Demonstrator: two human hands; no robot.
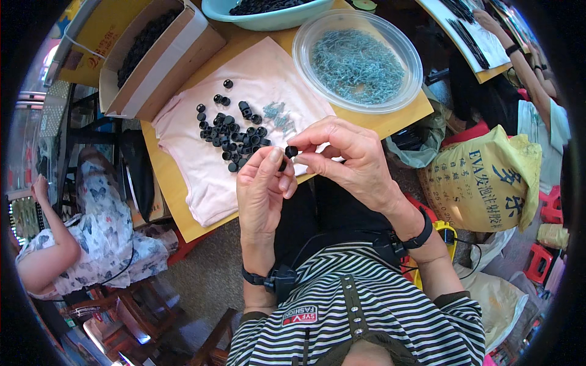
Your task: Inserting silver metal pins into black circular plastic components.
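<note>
So both hands are up close together over the near edge of the wooden table (177, 201), working on one tiny part. The right hand (351, 161) has a small black round cap (292, 150) pinched between thumb and fingertips, and the left hand (262, 189) is right against it, thumb raised, with another small dark piece (282, 165) tucked between its thumb and fingers, though I can't really tell what that second bit is since it's mostly hidden. Both hands are closed on their pieces, not spread open. Just beyond them, a pale pink cloth (201, 165) is laid out on the table with a loose pile of the same black caps (235, 131) scattered across the middle of it, plus a few small silvery pins (278, 116) lying beside the pile. Farther back on the right sits a clear round plastic tub (357, 61) filled with loads more of those pins. A cardboard box (159, 55) of dark parts is off to the left at the table's far corner, and a light blue bowl (265, 15) with more black pieces is at the top edge. Big yellow sack (488, 183) on the floor to the right, and another person in a patterned dress (104, 238) sits down to the left.
</note>
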